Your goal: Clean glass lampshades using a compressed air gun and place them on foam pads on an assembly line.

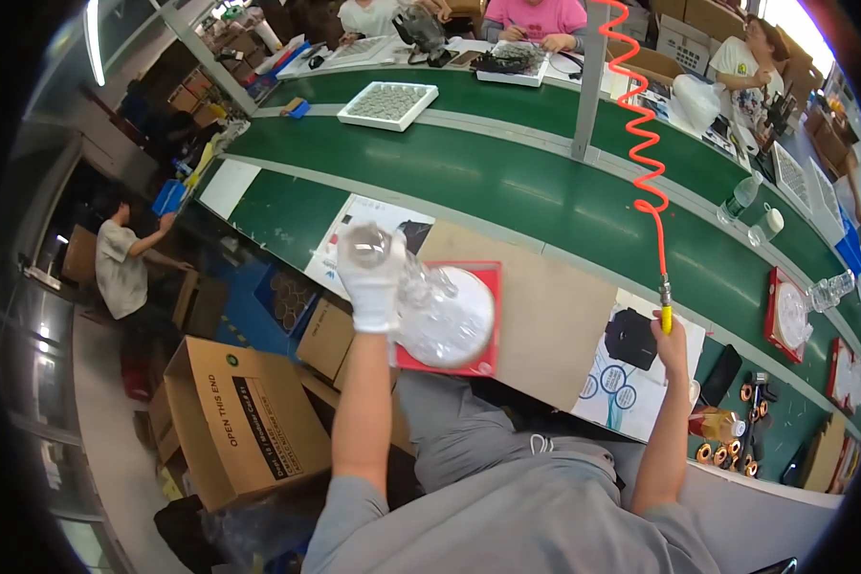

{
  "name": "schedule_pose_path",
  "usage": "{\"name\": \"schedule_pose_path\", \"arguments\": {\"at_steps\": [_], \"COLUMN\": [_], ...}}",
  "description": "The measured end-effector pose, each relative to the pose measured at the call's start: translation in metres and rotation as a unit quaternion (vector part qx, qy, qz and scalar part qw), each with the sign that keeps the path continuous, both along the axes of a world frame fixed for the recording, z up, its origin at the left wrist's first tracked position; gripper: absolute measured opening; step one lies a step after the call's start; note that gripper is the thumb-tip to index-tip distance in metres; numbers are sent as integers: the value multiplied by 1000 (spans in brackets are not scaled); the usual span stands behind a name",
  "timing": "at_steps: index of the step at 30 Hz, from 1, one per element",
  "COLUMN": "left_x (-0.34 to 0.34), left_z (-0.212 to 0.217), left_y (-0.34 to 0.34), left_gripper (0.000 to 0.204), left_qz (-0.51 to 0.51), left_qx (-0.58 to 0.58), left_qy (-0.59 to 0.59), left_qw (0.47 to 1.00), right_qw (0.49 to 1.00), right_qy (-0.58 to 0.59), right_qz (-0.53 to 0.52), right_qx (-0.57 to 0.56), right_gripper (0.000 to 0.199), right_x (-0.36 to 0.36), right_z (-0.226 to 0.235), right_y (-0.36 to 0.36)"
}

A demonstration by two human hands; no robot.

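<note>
My left hand (366,287), in a white glove, is closed on a clear plastic piece (368,247) with a rounded end; motion blurs it. Beside that hand lies a red square tray (496,325) holding a white round disc (464,330). Crumpled-looking clear plastic (426,301) covers the disc's left part, and I cannot tell whether it joins the piece in my hand. My bare right hand (672,344) grips the yellow nozzle (667,318) of an air hose. From its metal fitting a red coiled hose (646,139) runs upward.
Brown cardboard (545,306) covers the bench before me, with printed sheets (631,383) at its sides. Green conveyor belts (507,182) run beyond. Right are a bottle of amber liquid (717,424) and other red trays (786,316). An open carton (244,421) stands lower left. Several people work nearby.
</note>
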State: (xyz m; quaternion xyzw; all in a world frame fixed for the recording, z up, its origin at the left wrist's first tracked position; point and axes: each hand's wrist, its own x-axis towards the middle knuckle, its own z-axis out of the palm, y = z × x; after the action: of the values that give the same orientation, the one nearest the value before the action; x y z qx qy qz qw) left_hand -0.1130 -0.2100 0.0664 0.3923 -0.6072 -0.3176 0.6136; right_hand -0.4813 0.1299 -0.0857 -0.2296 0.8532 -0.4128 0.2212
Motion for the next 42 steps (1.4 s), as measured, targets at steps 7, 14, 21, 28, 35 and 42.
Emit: {"name": "schedule_pose_path", "arguments": {"at_steps": [7,14,21,28,35,42], "left_x": [45,47,52,13,-4,41], "left_z": [-7,16,-86,-177,-146,-135], "left_y": [-93,-66,95,179,223,125], "left_gripper": [40,55,23,69,48,24], "left_qz": [-115,-2,-158,-257,-552,-331], "left_qx": [17,-126,-151,31,249,330], "left_qy": [-66,-284,-376,-637,-305,-358], "left_qw": [991,950,900,726,735,808], "right_qw": [996,995,994,994,994,992], "right_qy": [-55,-65,-76,-69,-62,-97], "right_qz": [27,35,27,53,52,7], "right_qx": [-62,-69,-75,-62,-79,-77], "right_gripper": [23,21,18,18,20,19], "right_x": [66,82,91,103,95,97], "right_z": [18,17,22,29,19,19], "right_y": [-16,-15,-19,-31,-16,-13]}}
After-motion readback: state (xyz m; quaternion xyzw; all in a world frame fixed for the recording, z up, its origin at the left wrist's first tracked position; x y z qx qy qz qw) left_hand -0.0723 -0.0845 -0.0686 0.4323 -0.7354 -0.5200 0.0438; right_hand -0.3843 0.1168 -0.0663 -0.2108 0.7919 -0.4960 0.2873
